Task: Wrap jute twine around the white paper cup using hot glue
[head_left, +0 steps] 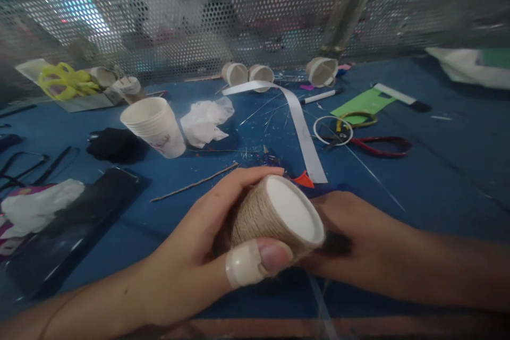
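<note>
My left hand (207, 239) is wrapped around a paper cup (255, 218) covered in brown twine, its thumb bandaged in a pale strip. The cup lies tilted, with its white round end (295, 207) facing up and to the right. Close against the cup's right side is my right hand (346, 239), curled, with its fingertips hidden behind the cup. A dark patch shows by its palm; what it holds, if anything, I cannot make out. Just beyond the cup lies a small orange piece (304, 179), beside the end of a white paper strip (298, 122).
Stacked paper cups (155, 127) and crumpled white plastic (207, 121) stand left of centre. Red-handled pliers (382, 146), a white ring (332, 131) and green card (360, 106) lie right. A dark phone-like slab (75, 228) sits left. Perforated metal mesh (167, 16) closes the back.
</note>
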### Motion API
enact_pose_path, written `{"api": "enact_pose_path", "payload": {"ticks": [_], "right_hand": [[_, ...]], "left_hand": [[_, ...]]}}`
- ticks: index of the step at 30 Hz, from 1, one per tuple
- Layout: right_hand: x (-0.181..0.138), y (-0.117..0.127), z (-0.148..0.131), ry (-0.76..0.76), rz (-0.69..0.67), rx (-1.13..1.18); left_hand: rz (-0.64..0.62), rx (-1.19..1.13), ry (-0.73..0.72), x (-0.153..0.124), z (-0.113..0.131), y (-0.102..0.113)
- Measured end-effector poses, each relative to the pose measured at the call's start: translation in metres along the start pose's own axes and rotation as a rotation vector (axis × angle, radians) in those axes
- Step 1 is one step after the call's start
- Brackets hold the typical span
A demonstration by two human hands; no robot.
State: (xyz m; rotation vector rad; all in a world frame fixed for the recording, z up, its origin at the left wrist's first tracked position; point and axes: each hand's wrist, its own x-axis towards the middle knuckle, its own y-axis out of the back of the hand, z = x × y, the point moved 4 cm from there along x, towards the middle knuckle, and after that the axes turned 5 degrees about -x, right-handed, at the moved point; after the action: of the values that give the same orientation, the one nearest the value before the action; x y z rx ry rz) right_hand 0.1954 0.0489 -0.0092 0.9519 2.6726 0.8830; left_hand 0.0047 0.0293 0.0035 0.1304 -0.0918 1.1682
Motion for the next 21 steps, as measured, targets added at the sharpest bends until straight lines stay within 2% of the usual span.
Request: {"api": "enact_pose_path", "payload": {"ticks": [3,12,17,21], "right_hand": [[0.0006,-0.0009,0.0007,-0.023,-0.011,-0.02],[0.0024,-0.0018,-0.0023,-0.021,-0.07,-0.088],[0.0014,-0.0028,-0.0014,-0.011,-0.062,-0.105],[-0.0004,-0.0022,0.0006,0.028,-0.014,-0.106]], "left_hand": [[-0.006,-0.03,0.013,-0.0005,0.0003,-0.002],[0.001,0.09,0.001,-0.0012,0.0045,0.003],[-0.015,0.077,0.001,0.0003,0.004,0.0003],[-0.007,-0.008,0.057,-0.0006,0.0027,-0.0032]]}}
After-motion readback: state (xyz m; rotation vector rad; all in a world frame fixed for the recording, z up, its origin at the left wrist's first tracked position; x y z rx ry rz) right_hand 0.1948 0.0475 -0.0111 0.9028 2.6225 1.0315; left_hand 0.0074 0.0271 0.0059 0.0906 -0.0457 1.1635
